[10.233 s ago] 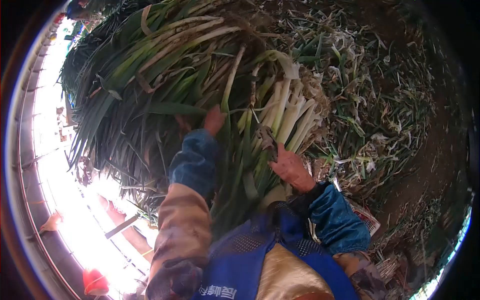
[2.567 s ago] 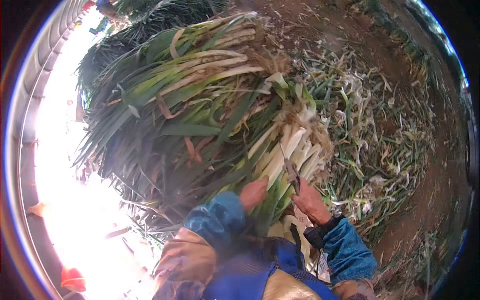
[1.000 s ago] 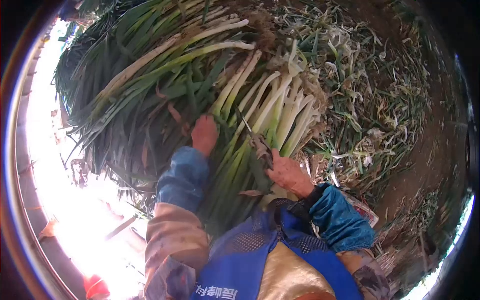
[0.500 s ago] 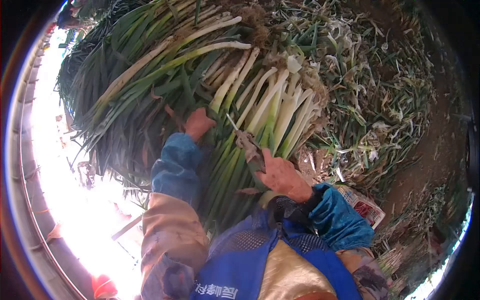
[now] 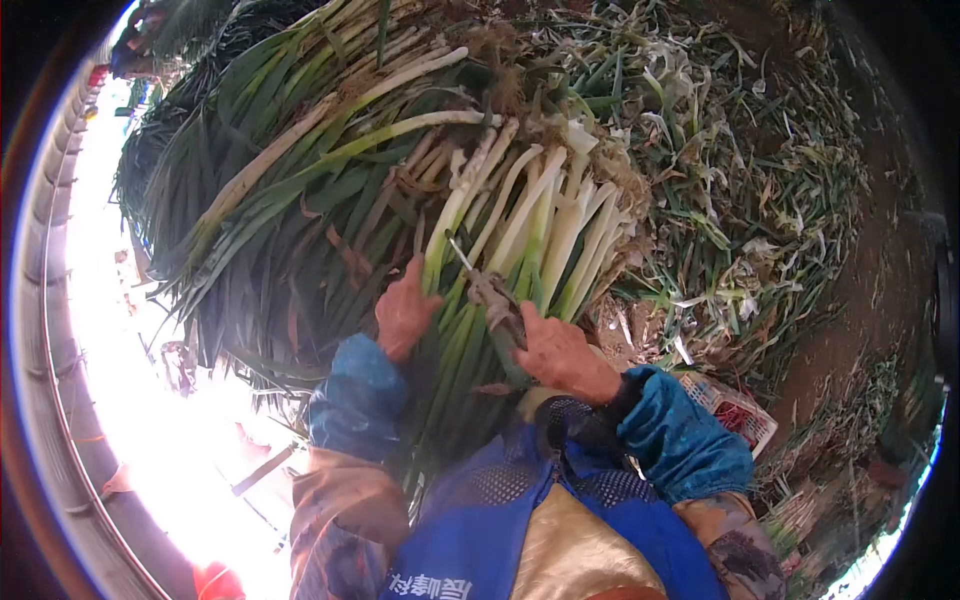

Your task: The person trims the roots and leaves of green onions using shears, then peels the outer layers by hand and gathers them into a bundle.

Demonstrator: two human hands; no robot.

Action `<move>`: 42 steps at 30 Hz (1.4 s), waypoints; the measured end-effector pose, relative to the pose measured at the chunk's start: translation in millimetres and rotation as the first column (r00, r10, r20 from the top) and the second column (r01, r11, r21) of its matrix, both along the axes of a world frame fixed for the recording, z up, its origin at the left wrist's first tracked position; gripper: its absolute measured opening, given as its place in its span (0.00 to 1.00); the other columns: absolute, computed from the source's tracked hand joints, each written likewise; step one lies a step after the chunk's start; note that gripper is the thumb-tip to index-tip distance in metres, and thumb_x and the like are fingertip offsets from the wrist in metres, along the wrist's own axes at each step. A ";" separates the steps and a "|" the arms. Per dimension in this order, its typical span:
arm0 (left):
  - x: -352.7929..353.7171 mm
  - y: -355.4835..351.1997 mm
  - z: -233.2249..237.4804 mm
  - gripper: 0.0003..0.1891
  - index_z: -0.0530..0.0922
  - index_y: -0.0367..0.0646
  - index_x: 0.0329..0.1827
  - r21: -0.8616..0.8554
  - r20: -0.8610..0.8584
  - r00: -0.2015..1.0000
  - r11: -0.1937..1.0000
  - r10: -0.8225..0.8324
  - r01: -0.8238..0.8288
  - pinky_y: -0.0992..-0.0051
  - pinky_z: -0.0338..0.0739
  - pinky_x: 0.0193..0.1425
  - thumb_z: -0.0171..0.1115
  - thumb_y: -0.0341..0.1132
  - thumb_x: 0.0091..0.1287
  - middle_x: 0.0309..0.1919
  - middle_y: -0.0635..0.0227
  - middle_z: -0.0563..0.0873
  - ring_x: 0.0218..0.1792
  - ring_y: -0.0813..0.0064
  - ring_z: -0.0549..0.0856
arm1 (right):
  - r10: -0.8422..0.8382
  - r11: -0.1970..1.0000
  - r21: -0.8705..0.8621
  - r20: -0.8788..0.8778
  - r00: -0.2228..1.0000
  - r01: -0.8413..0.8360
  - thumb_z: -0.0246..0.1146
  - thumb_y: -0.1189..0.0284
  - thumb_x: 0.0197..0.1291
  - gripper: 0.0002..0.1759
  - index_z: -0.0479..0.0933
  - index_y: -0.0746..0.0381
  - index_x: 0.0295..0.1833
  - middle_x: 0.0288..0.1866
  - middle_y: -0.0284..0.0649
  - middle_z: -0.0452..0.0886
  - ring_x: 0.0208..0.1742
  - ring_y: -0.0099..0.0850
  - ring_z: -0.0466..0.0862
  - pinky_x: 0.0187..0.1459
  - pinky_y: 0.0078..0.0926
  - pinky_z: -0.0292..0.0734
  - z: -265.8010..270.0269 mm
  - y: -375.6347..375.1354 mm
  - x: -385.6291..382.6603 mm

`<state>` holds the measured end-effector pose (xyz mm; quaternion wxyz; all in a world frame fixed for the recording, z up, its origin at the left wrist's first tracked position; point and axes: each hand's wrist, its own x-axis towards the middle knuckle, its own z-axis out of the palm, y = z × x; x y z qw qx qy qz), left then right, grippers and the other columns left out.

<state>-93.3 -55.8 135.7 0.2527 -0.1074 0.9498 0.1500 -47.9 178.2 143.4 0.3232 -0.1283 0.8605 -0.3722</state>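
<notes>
Both hands' fingers are occupied at the onion bundle [image 5: 520, 215]. Those of the right hand [image 5: 556, 352] are closed around the handle of a small knife [image 5: 478, 282], its blade laid up along the white stalks. Those of the left hand [image 5: 405, 312] are stretched loosely on the green stalks just beside the knife, seemingly gripping nothing, though the view is dim there. The bundle is laid directly before the person, against a larger heap of onions [image 5: 290, 150]. Trimmed leaves [image 5: 740, 200] are scattered over the soil to the right, and a printed packet [image 5: 728, 405] is seen near the right sleeve [image 5: 685, 445].
</notes>
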 end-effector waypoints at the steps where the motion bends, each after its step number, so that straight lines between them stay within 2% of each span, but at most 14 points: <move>1: 3.2 -0.4 5.1 0.36 0.65 0.50 0.63 0.029 0.039 0.999 0.999 0.028 -0.029 0.54 0.73 0.44 0.65 0.37 0.46 0.41 0.46 0.82 0.42 0.45 0.80 | -0.013 1.000 -0.012 -0.046 0.999 0.012 0.56 0.66 0.52 0.24 0.59 0.71 0.49 0.28 0.59 0.77 0.33 0.58 0.78 0.37 0.52 0.72 -11.0 0.6 -3.8; 8: 40.6 -24.6 -10.6 0.40 0.64 0.47 0.65 0.396 -0.074 0.992 0.916 0.107 -0.069 0.61 0.73 0.49 0.64 0.36 0.42 0.44 0.49 0.81 0.46 0.50 0.80 | -0.116 0.990 0.074 -0.031 0.993 0.118 0.56 0.67 0.51 0.26 0.60 0.73 0.50 0.28 0.60 0.77 0.32 0.58 0.78 0.35 0.52 0.72 -41.9 3.0 -24.8; 14: 41.7 -23.0 -6.3 0.37 0.68 0.41 0.62 0.504 -0.054 0.980 0.853 0.189 -0.137 0.68 0.72 0.53 0.63 0.33 0.41 0.44 0.52 0.82 0.47 0.58 0.82 | -0.071 0.997 0.025 -0.001 0.998 0.071 0.56 0.63 0.52 0.25 0.61 0.71 0.49 0.29 0.59 0.77 0.36 0.57 0.78 0.39 0.50 0.72 -31.4 5.3 -23.6; 20: 46.3 -28.9 -8.7 0.37 0.67 0.35 0.62 0.558 0.026 0.966 0.798 0.258 -0.228 0.72 0.72 0.53 0.63 0.32 0.42 0.45 0.52 0.82 0.48 0.63 0.82 | -0.214 0.965 0.129 -0.111 0.970 0.228 0.54 0.67 0.50 0.20 0.63 0.72 0.43 0.29 0.59 0.78 0.36 0.55 0.79 0.39 0.49 0.72 -85.6 -6.7 -85.4; 26: 37.5 -21.6 10.0 0.37 0.68 0.33 0.61 0.617 0.049 0.961 0.748 0.272 -0.244 0.72 0.73 0.53 0.63 0.33 0.42 0.45 0.52 0.82 0.48 0.65 0.82 | -0.141 0.970 0.190 -0.058 0.988 0.150 0.52 0.72 0.54 0.17 0.65 0.76 0.45 0.33 0.61 0.79 0.35 0.56 0.81 0.39 0.51 0.74 -69.3 -14.4 -92.3; 30: 39.4 -29.1 -2.9 0.37 0.69 0.36 0.61 0.577 -0.015 0.969 0.794 0.247 -0.194 0.71 0.74 0.51 0.63 0.34 0.42 0.43 0.52 0.83 0.45 0.62 0.83 | -0.241 0.953 0.164 -0.101 0.965 0.255 0.53 0.68 0.50 0.16 0.68 0.70 0.40 0.32 0.58 0.78 0.36 0.56 0.78 0.37 0.50 0.73 -92.7 -17.6 -107.5; 32: 40.6 -34.1 -9.3 0.36 0.69 0.41 0.61 0.564 -0.026 0.968 0.803 0.249 -0.191 0.68 0.75 0.49 0.63 0.34 0.42 0.42 0.51 0.83 0.43 0.59 0.83 | -0.136 0.979 0.110 -0.266 0.954 0.170 0.54 0.68 0.50 0.14 0.70 0.68 0.36 0.31 0.56 0.78 0.35 0.56 0.78 0.36 0.50 0.72 -100.0 -14.1 -103.2; 33: 37.7 -32.2 -2.9 0.36 0.69 0.43 0.61 0.468 -0.088 0.983 0.878 0.161 -0.102 0.67 0.75 0.48 0.64 0.35 0.42 0.41 0.52 0.83 0.42 0.57 0.83 | -0.083 0.989 0.085 -0.374 0.924 0.123 0.54 0.68 0.50 0.13 0.71 0.67 0.34 0.30 0.55 0.77 0.34 0.56 0.78 0.35 0.50 0.72 -100.8 -11.8 -108.1; 34: 34.8 -27.4 8.9 0.36 0.69 0.45 0.62 0.355 -0.160 0.985 0.935 0.072 -0.010 0.65 0.75 0.47 0.64 0.35 0.42 0.39 0.52 0.83 0.42 0.55 0.83 | -0.143 0.985 0.052 -0.302 0.943 0.166 0.54 0.67 0.51 0.12 0.72 0.66 0.29 0.29 0.53 0.75 0.31 0.54 0.77 0.33 0.51 0.71 -104.2 -13.3 -106.0; 35: 29.8 -24.3 18.6 0.36 0.69 0.48 0.62 0.221 -0.231 0.973 0.973 -0.019 0.072 0.63 0.76 0.46 0.64 0.35 0.42 0.38 0.52 0.84 0.41 0.54 0.83 | -0.063 0.996 -0.083 -0.531 0.845 0.022 0.54 0.65 0.52 0.14 0.72 0.66 0.27 0.30 0.54 0.75 0.32 0.52 0.77 0.33 0.50 0.71 -102.5 -6.9 -94.6; 36: 26.9 -23.6 23.1 0.36 0.68 0.50 0.62 0.117 -0.168 0.985 0.992 -0.027 0.047 0.62 0.76 0.44 0.64 0.36 0.42 0.38 0.53 0.83 0.41 0.53 0.82 | 0.058 0.991 0.131 -0.409 0.911 -0.004 0.55 0.62 0.53 0.16 0.72 0.66 0.34 0.33 0.54 0.76 0.34 0.53 0.77 0.35 0.49 0.72 -110.6 -13.6 -86.9; 37: 20.0 -23.0 26.4 0.36 0.67 0.52 0.62 0.015 -0.100 0.995 1.000 -0.022 0.024 0.60 0.76 0.43 0.64 0.37 0.43 0.37 0.54 0.83 0.40 0.53 0.82 | -0.104 0.994 0.021 -0.173 0.979 0.109 0.55 0.59 0.54 0.20 0.69 0.66 0.42 0.35 0.56 0.76 0.36 0.54 0.77 0.38 0.50 0.72 -84.6 -12.1 -83.3; 38: 9.3 -19.5 33.0 0.36 0.67 0.52 0.62 -0.023 -0.117 0.993 1.000 -0.016 0.013 0.60 0.76 0.42 0.64 0.37 0.44 0.37 0.55 0.83 0.40 0.53 0.82 | -0.096 0.993 -0.084 -0.118 0.988 0.086 0.55 0.59 0.54 0.23 0.64 0.66 0.48 0.34 0.56 0.76 0.39 0.56 0.77 0.40 0.51 0.71 -59.4 -4.7 -80.4; 42: -3.0 -13.0 33.1 0.28 0.71 0.48 0.54 -0.074 -0.152 0.988 0.997 -0.017 0.006 0.59 0.76 0.42 0.64 0.38 0.46 0.37 0.54 0.83 0.39 0.52 0.82 | -0.172 0.985 -0.009 -0.067 0.983 0.172 0.57 0.60 0.54 0.24 0.63 0.67 0.49 0.33 0.56 0.76 0.38 0.57 0.76 0.41 0.50 0.71 -25.8 6.0 -65.9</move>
